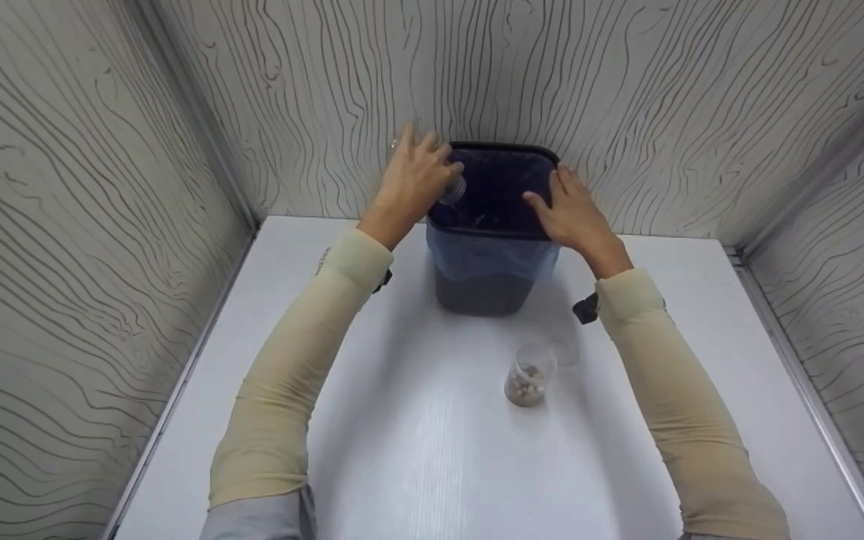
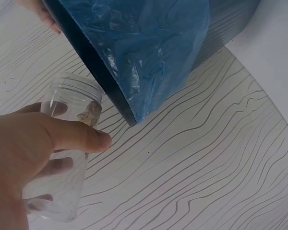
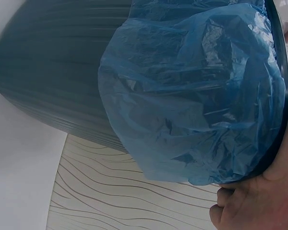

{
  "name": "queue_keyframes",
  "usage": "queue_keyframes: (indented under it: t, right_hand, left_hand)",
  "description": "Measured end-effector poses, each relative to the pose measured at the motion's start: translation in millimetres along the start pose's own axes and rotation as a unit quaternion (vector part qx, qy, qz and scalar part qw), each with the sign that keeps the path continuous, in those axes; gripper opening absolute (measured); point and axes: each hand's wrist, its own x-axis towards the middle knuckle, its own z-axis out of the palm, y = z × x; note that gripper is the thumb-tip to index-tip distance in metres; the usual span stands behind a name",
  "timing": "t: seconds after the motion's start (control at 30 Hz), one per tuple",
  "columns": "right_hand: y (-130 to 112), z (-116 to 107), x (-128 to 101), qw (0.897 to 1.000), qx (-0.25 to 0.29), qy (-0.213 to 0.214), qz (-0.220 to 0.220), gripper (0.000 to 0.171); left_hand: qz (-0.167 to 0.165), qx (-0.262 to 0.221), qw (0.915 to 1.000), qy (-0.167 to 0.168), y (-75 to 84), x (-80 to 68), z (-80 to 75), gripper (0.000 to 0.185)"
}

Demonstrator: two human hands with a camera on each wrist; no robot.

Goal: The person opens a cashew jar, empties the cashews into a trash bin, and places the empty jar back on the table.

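My left hand (image 1: 415, 174) grips a clear plastic jar (image 2: 62, 191) at the left rim of a dark trash bin (image 1: 477, 292). The jar's open mouth tips toward the bin, and a brownish piece shows inside near its neck in the left wrist view. A blue plastic bag (image 3: 192, 96) lines the bin and folds down over its outside. On the right side, my right hand (image 1: 573, 214) holds the bin's rim, thumb over the inside and fingers around the outside. The bin's inside is dark, with a few faint bits visible.
A second clear jar (image 1: 528, 382) with small pale pieces stands uncovered on the white table (image 1: 417, 465), in front of the bin. Next to it lies a clear round lid (image 1: 565, 352). Wood-patterned walls (image 1: 312, 97) enclose the table behind and at both sides.
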Motion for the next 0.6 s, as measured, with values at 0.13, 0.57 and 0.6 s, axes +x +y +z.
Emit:
queue_keyframes:
  t: [0.13, 0.57, 0.6]
  right_hand:
    - [0.8, 0.1, 0.3, 1.000, 0.003, -0.002, 0.004, 0.088]
    - [1.4, 0.0, 1.2, 1.000, 0.004, -0.002, 0.001, 0.087]
    - [1.4, -0.1, 1.1, 1.000, 0.004, -0.003, 0.000, 0.087]
  left_hand:
    - [0.008, 0.012, 0.9999, -0.005, 0.8, 0.5, -2.1, 0.047]
    - [0.031, 0.042, 0.9986, 0.013, 3.2, 2.1, -1.3, 0.050]
    - [0.033, 0.044, 0.9984, 0.012, 3.2, 2.2, -1.4, 0.050]
